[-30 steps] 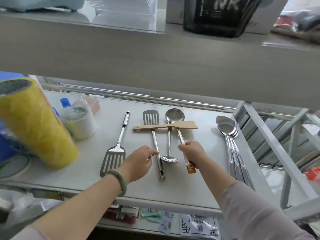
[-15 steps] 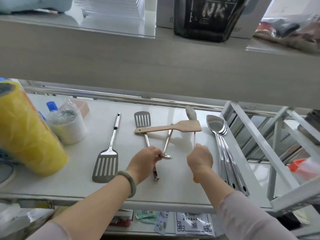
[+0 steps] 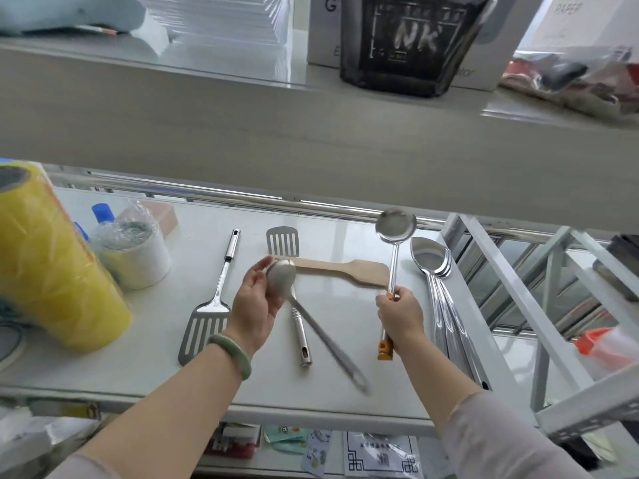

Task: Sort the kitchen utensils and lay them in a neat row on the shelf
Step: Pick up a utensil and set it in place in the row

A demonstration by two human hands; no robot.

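Note:
My left hand (image 3: 255,307) grips a steel ladle (image 3: 283,275) by its bowl, lifted off the white shelf (image 3: 155,357), with the handle pointing down to the right and blurred. My right hand (image 3: 401,318) holds an orange-handled steel spoon (image 3: 395,225) upright, bowl up. A wooden spatula (image 3: 349,270) lies crosswise over a small slotted turner (image 3: 283,240) whose handle runs toward me. A larger slotted turner (image 3: 211,307) lies to the left. Stacked steel spoons (image 3: 432,261) lie at the right.
A yellow roll (image 3: 48,271) and a wrapped white roll (image 3: 133,250) stand at the shelf's left. A white metal frame (image 3: 518,305) borders the right. An upper shelf edge (image 3: 311,140) overhangs, carrying a black bag and boxes.
Both hands have lifted their utensils off the shelf. The left raised the ladle by its bowl, and the right tilted the orange-handled spoon upright.

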